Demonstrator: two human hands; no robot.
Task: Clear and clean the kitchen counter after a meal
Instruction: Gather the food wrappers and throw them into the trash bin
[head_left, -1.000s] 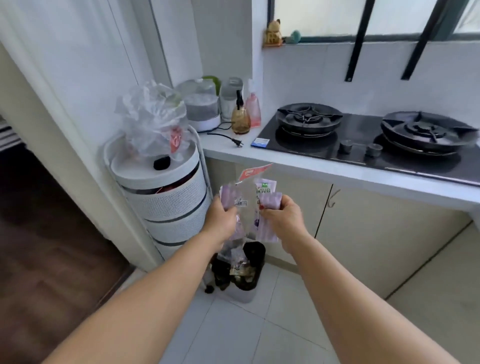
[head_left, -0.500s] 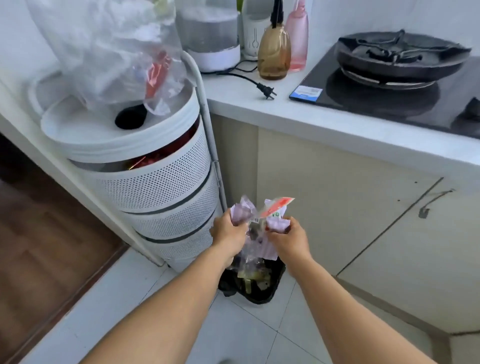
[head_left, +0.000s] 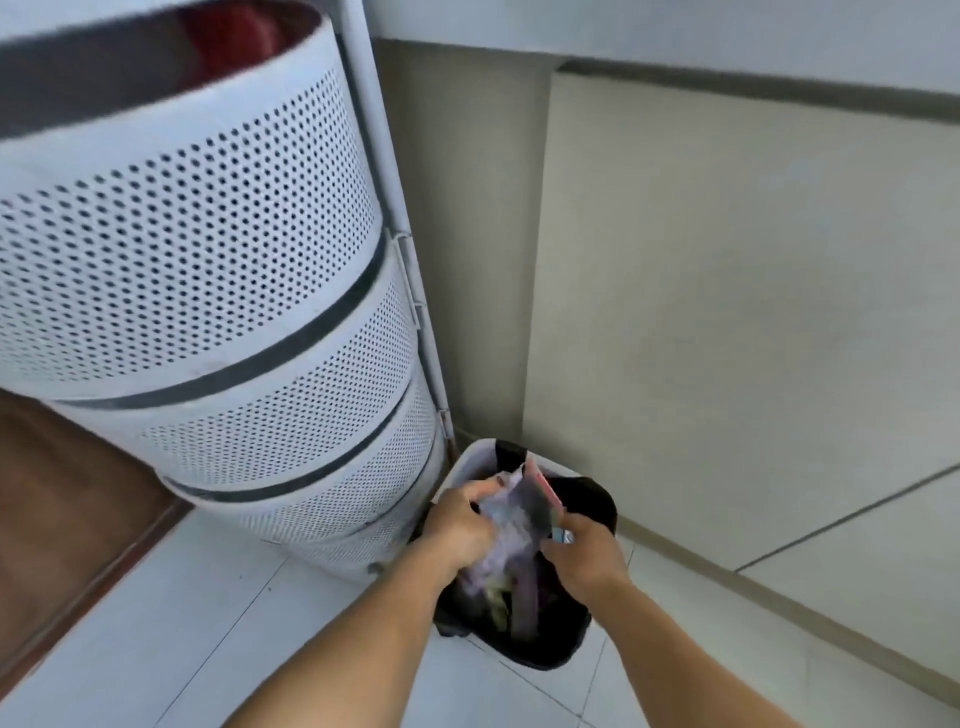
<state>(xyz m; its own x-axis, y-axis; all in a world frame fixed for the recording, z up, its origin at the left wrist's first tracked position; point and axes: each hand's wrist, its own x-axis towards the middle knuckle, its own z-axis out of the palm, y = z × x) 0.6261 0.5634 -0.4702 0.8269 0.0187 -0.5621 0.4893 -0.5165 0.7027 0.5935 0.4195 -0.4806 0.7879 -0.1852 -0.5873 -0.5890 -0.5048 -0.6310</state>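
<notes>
A pale purple wrapper bundle (head_left: 511, 530) with a thin pinkish-red edge is seen between the two hands, its lower end blurred into grey. A black liner is shown inside the small bin (head_left: 467, 462), whose rim is white at the far left. The tiered storage rack (head_left: 218, 249) at the left is white, patterned all over with rows of small dark holes and divided by dark grey bands; something red is glimpsed in its top tier. The cabinet door (head_left: 727, 312) at the right is a plain pale beige. The floor tiles (head_left: 156, 623) are white with thin dark joints, and a brown wood-grained floor (head_left: 57, 499) is seen at the far left.
</notes>
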